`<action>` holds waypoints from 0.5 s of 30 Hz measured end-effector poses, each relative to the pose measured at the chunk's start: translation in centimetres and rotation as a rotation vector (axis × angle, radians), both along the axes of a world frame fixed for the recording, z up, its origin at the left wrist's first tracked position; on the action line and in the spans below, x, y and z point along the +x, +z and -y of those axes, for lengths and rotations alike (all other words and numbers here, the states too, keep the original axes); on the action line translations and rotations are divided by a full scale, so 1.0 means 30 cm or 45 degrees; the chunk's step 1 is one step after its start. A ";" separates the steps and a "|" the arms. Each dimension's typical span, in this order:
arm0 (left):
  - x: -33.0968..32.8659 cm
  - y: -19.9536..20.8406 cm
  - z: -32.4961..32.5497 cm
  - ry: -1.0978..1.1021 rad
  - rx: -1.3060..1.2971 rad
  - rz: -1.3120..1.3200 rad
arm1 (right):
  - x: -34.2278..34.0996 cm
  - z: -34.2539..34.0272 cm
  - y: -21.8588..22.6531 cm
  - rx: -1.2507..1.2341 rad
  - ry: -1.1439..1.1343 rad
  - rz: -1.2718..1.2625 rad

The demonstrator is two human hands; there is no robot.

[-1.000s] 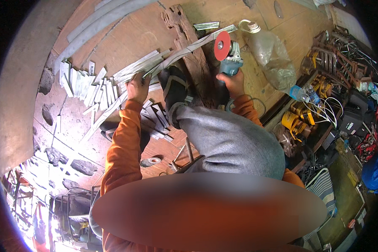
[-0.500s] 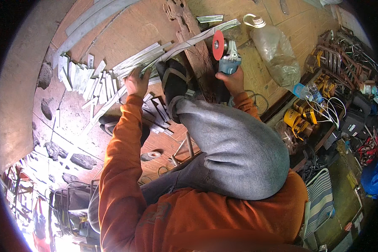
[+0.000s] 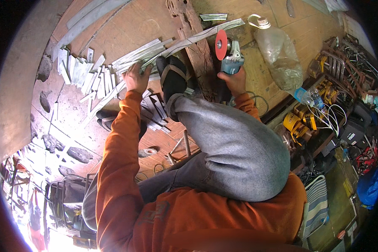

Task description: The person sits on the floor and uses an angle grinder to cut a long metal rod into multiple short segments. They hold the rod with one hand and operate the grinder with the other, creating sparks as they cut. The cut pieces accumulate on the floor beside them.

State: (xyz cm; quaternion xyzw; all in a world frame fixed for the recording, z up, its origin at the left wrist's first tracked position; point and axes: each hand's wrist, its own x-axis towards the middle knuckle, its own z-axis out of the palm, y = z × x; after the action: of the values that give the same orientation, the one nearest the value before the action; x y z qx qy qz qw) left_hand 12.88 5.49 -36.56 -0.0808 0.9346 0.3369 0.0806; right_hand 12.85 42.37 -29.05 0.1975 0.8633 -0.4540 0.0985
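My left hand (image 3: 136, 80) is closed on a long pale metal strip (image 3: 193, 38), its thumb and fingers around it. The strip slants up to the right past my foot and over a rough wooden beam (image 3: 199, 59). My foot (image 3: 173, 75), in a black sock and sandal, is beside the strip. In my right hand (image 3: 236, 80) is an angle grinder (image 3: 232, 63) with a red disc (image 3: 221, 44), held upright just right of the beam, the disc apart from the strip. More long strips (image 3: 140, 52) lie beyond my left hand.
Many short cut metal pieces (image 3: 86, 75) lie on the tiled floor at left, others (image 3: 155, 110) by my left forearm. A large clear plastic jug (image 3: 279, 52) lies right of the grinder. Yellow power tools (image 3: 296, 124) and clamps (image 3: 334, 59) crowd the right. A tape roll (image 3: 148, 152) is below.
The view has shifted slightly. My left hand stays on the strip, and the grinder stays upright in my right hand, barely moved.
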 end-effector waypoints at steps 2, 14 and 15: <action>0.004 -0.003 -0.001 0.007 0.010 -0.019 | -0.002 0.005 0.003 -0.006 -0.019 0.001; -0.002 -0.009 0.003 0.023 0.039 0.008 | -0.012 0.006 0.006 -0.091 -0.024 -0.014; -0.002 -0.005 0.001 0.019 0.024 -0.018 | -0.012 0.006 0.007 -0.092 -0.019 -0.011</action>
State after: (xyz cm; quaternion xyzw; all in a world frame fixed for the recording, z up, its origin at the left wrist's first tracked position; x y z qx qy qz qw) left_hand 12.83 5.45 -36.72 -0.0847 0.9312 0.3471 0.0723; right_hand 12.48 42.19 -28.83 0.1984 0.8453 -0.4863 0.0985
